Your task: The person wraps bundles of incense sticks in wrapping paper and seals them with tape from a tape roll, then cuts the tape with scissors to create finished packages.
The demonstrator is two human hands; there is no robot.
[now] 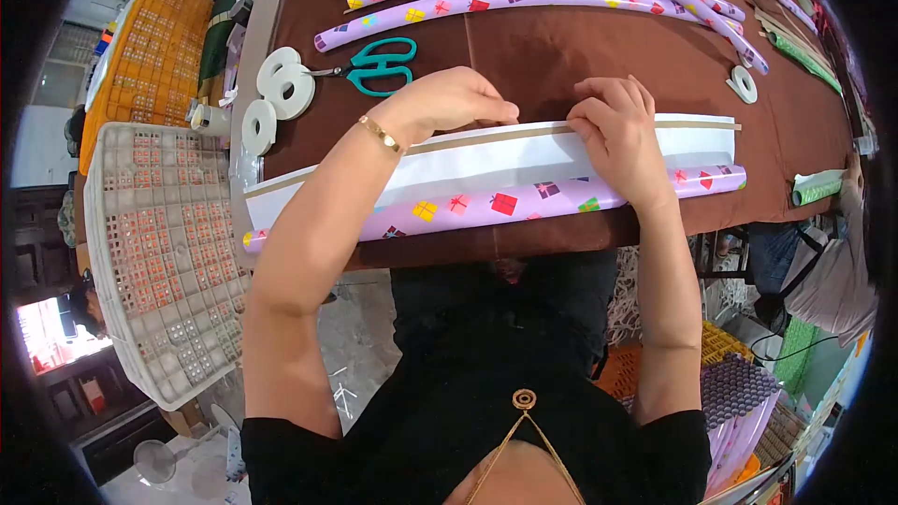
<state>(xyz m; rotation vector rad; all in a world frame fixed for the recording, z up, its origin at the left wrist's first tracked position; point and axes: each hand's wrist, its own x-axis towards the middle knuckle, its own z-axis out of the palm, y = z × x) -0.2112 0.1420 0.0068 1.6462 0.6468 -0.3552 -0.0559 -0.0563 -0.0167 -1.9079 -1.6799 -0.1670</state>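
Observation:
A purple gift-patterned wrapping paper roll (503,204) lies across the near part of the table, its white back (524,157) partly unrolled. Along the far edge of that white flap runs a narrow brown strip (454,142). My left hand (458,98), with a bracelet at the wrist, is closed in a pinch just above the strip; what its fingertips hold, if anything, is too small to make out. Thumb and fingers of my right hand (613,122) pinch the strip at the paper's edge. Teal-handled scissors (382,67) rest beyond my left hand.
Several white tape rolls (287,92) sit by the table's left edge, and another tape roll (743,84) lies right. More rolled wrapping paper (486,2) spans the far side. A green roll (818,188) is at the right edge. Plastic crates (168,262) stand left.

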